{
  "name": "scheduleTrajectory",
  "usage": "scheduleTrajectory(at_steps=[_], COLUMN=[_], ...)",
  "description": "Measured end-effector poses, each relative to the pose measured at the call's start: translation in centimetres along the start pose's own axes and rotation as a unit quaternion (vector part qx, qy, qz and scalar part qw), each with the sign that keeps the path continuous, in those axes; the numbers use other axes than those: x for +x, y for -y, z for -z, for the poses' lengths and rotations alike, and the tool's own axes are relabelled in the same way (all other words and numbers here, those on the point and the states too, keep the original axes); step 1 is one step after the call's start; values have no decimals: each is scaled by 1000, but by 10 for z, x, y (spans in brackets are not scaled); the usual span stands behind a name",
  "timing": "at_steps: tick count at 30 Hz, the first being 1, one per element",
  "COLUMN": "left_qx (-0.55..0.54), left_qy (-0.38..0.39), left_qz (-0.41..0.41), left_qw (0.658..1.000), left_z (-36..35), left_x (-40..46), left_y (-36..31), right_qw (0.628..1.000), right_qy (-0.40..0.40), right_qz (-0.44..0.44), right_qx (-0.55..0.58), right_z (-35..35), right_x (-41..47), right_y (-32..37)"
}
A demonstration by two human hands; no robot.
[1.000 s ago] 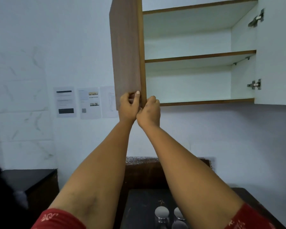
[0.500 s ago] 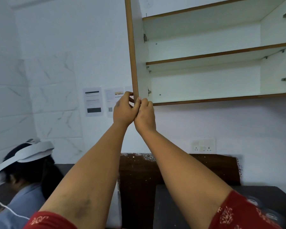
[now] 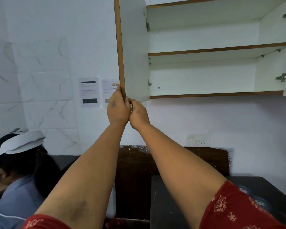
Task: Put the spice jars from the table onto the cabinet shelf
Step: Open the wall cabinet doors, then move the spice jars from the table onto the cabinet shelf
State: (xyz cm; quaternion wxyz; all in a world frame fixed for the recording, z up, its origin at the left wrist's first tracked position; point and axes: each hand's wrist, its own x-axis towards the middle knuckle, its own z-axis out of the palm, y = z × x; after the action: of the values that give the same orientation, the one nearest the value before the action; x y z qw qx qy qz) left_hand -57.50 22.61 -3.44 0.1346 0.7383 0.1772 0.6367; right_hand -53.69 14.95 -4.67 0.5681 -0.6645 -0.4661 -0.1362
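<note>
Both arms were raised to the wall cabinet [image 3: 218, 50]. The left hand [image 3: 117, 109] gripped the lower corner of the left door [image 3: 133, 52], thumb up along the brown edge. The right hand [image 3: 138, 113] pressed against the left, fingers curled at the bottom edge of the same door; we could not tell how firmly it held. The hands were touching each other.

The door stood swung out, its pale inner face toward us, edge-on between us and the papers [image 3: 89, 91] taped on the wall, partly covering the second sheet. Both shelves [image 3: 219, 49] inside showed bare white boards with brown front strips. Hinges [image 3: 284, 77] were visible on the right side wall.

The jars [image 3: 261, 201] sat on the dark table [image 3: 170, 204] at lower right, just beside and partly hidden by the red right sleeve [image 3: 229, 210]; they were blurred, and we could not count them with confidence. They were well below the cabinet.

Behind the table stood a dark wooden board [image 3: 135, 171], with a socket plate [image 3: 197, 141] on the wall above it. At lower left a second person [image 3: 15, 171], in a white headset and grey-blue top, leaned forward near the left arm.
</note>
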Motion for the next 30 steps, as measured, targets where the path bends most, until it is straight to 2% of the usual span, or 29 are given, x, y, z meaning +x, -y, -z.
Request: scheduleTrajectory(at_steps=[5,10,13,18,25,28,30], left_qx=[88,57,5,-55,-92,-94,-78], left_qy=[-56,-32,29,180,348,422,460], left_qz=[-24,-25,-16,11,123,171,192], left_qw=[994,998,999,982,925,885,863], left_z=[-15,-41,-61,-100,-144,-156,-164], left_x=[-28,-85,-130,-215,-335,-385,-413], left_y=[-20,-34,-53,-75,-90,-93,-93], right_qw=[996,984,972,937,882,852,847], right_qy=[-65,-118,-135,-165,-209,-196,-181], right_qz=[-11,-36,-61,-171,-336,-402,-422], right_qx=[-62,-128,-182,-257,-255,-272,-269], right_z=[20,53,87,152,212,230,238], right_x=[-10,-43,-76,-140,-244,-283,-306], right_y=[-24,-66,-102,-173,-244,-269,-291])
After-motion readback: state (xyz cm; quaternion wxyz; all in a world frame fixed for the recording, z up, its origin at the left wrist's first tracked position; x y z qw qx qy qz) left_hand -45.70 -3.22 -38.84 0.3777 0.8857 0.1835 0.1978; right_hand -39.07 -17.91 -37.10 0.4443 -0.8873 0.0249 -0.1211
